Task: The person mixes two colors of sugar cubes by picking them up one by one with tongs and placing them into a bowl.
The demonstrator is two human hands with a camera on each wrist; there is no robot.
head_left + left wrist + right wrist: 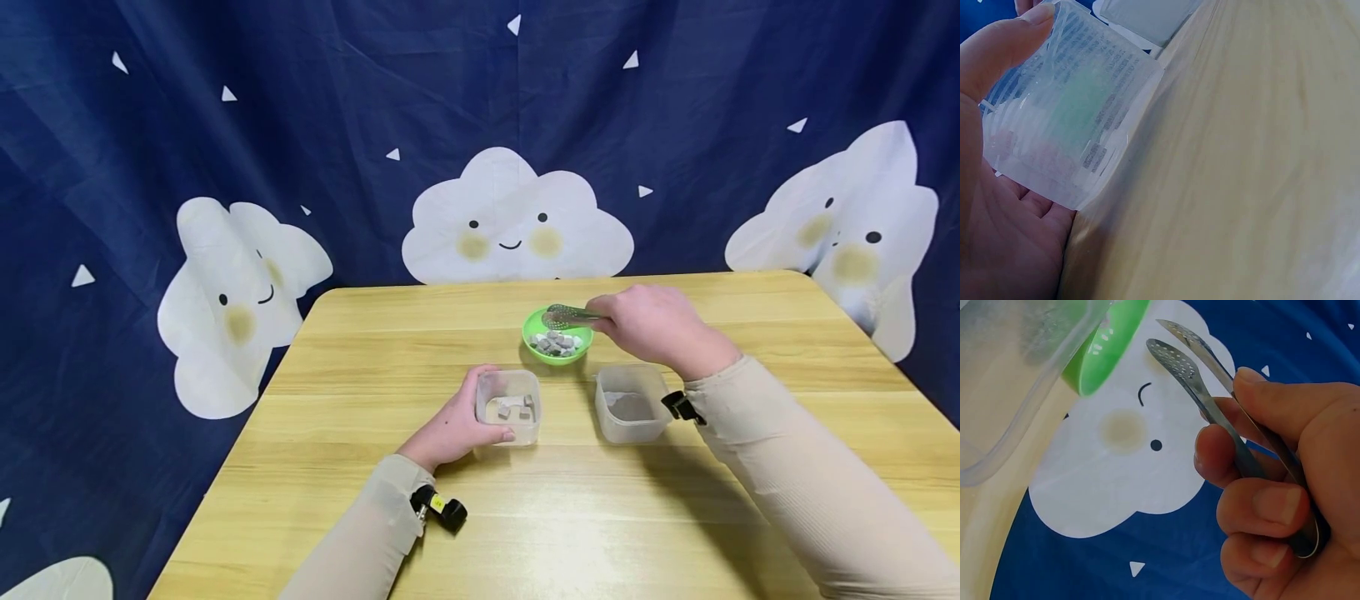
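My left hand [459, 423] grips a clear square plastic container [508, 385] from its left side, the thumb along the near wall. Several small greyish cubes [522, 412] lie on the container's floor. My right hand [651, 323] holds metal tongs [1200, 387] with perforated tips. In the right wrist view the tips stand slightly apart with nothing between them. They hang over a green bowl [534, 353], which holds a heap of grey and white pieces [555, 342]. The left wrist view shows the ribbed side of the container [1079, 106] against the left palm.
A second clear plastic container [632, 432] stands right of the first, under the right forearm, with a greyish patch inside. All stand on a light wood table [360, 358]. A dark blue curtain [322, 108] with white clouds hangs behind the table's far edge.
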